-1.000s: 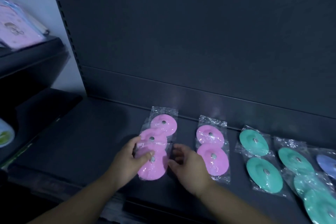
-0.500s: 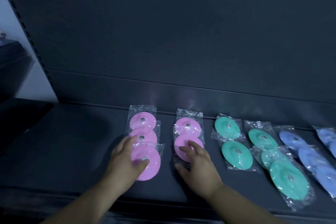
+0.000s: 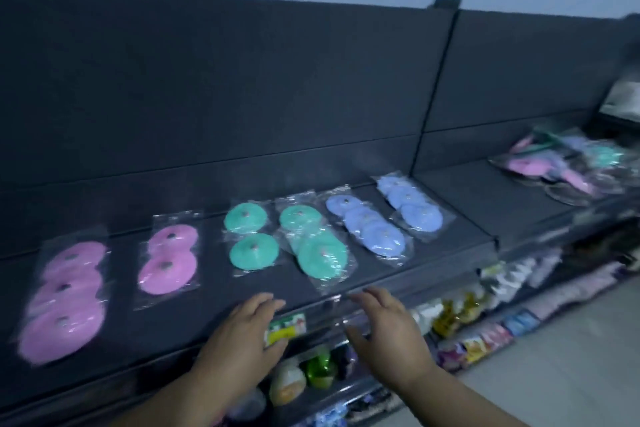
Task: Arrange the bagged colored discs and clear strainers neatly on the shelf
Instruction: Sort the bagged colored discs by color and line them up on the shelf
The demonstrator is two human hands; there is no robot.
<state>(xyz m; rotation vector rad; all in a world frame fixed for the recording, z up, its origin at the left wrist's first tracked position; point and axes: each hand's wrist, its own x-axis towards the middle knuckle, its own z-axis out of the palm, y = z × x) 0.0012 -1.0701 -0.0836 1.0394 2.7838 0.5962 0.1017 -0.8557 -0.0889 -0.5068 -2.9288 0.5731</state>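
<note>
Dim light, and the view is smeared by blur. Both hands are empty. The left hand (image 3: 242,340) hovers over the front lip of the shelf (image 3: 194,319), fingers straight and loosely spread, gripping nothing. The right hand (image 3: 384,329) is near it, palm down, fingers slightly bent, also holding nothing. Bagged discs lie flat in a row along the shelf, sorted by colour: a pink three-disc stack (image 3: 62,302) far left, a pink pair (image 3: 169,258), a green pair (image 3: 249,241), a fanned green stack (image 3: 313,248), a near blue stack (image 3: 367,229) and a far blue stack (image 3: 408,206). Past the upright divider, on the next shelf section, sits a jumbled heap (image 3: 561,166) of pink, green and blue bags with what look like clear strainers beneath; it is too blurred to sort out. The row looks mostly settled and the heap not yet dealt with. The fanned green stack lies closest to the lip, its bag corner near the right hand; a careless sweep could snag the film and drag it off onto the packaged goods (image 3: 460,319) on the lower shelves. The bags are slick, so nudging that stack would likely skew the near blue stack just beside it. Tugging one bag from the heap may spill the rest.
</note>
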